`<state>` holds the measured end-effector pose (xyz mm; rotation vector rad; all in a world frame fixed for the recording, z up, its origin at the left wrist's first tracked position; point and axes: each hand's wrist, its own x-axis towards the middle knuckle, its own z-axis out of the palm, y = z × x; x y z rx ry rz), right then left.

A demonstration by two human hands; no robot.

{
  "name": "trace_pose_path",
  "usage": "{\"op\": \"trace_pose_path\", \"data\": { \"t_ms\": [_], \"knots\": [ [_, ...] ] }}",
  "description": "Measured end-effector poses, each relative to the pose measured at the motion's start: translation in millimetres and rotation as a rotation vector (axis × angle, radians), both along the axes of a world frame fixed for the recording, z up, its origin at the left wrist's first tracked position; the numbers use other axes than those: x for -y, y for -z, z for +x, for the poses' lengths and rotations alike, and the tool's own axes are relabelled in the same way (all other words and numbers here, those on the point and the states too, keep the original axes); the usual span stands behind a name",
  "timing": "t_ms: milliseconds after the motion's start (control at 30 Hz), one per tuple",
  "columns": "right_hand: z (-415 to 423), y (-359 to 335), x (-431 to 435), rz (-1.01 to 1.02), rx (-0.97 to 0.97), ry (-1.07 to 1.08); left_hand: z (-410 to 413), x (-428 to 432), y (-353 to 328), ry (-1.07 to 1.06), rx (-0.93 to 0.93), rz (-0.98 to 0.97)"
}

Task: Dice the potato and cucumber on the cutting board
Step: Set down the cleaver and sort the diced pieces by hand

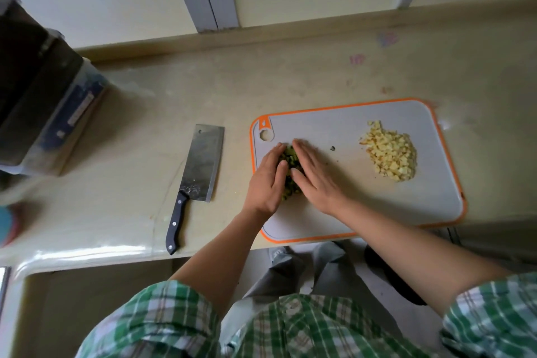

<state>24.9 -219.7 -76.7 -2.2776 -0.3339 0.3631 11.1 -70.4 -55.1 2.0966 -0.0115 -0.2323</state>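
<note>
On the cutting board (377, 206), hands (267, 180) (316, 180) cup diced cucumber (290, 157); box (58, 113) label blurred.

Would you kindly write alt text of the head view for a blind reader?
A left hand and right hand press together diced green cucumber on a grey, orange-rimmed cutting board. Diced yellow potato lies right; a black-handled cleaver rests left.

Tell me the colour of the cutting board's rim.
Orange, edging the pale grey cutting board; it shows clearly in the head view.
</note>
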Motion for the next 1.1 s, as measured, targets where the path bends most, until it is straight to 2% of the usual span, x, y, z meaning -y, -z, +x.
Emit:
{"op": "trace_pose_path", "data": {
  "t_ms": [67, 167, 333, 533, 633, 700, 800, 933, 1100],
  "knots": [
    [-5.4, -5.0, 6.3, 0.067, -0.014, 0.022, -0.3, -2.3, -1.1, 0.005, 0.026, 0.01],
    [-0.3, -9.8, 22.3, 0.044, 0.107, 0.056, 4.7, -8.0, -3.2, -0.013, 0.067, 0.035],
    [11.1, -4.0, 32.5, -0.078, -0.024, 0.183, 6.1, -10.1, -5.4, -0.029, 0.044, 0.072],
    [-9.8, -10.1, 7.0, 0.049, -0.028, -0.001, 2.4, -7.8, -6.0, 0.031, 0.022, 0.053],
    [1.9, -13.9, 16.2, 0.012, 0.007, 0.12, 3.1, -9.3, -7.1, 0.003, 0.023, 0.07],
    [8.8, -11.6, 21.5, -0.049, -0.063, 0.229, 4.1, -10.0, -6.8, -0.007, 0.014, 0.085],
    [2.8, -8.3, 14.5, -0.075, -0.118, 0.153, 4.2, -8.7, -5.5, -0.004, -0.028, 0.094],
    [-7.8, -17.2, 15.6, 0.088, -0.197, 0.101, 1.8, -11.0, -6.5, 0.012, -0.035, 0.071],
    [-3.2, -23.3, 39.3, 0.027, -0.084, 0.261, -1.6, -15.7, -8.1, 0.02, 0.018, 0.118]
  ]
}}
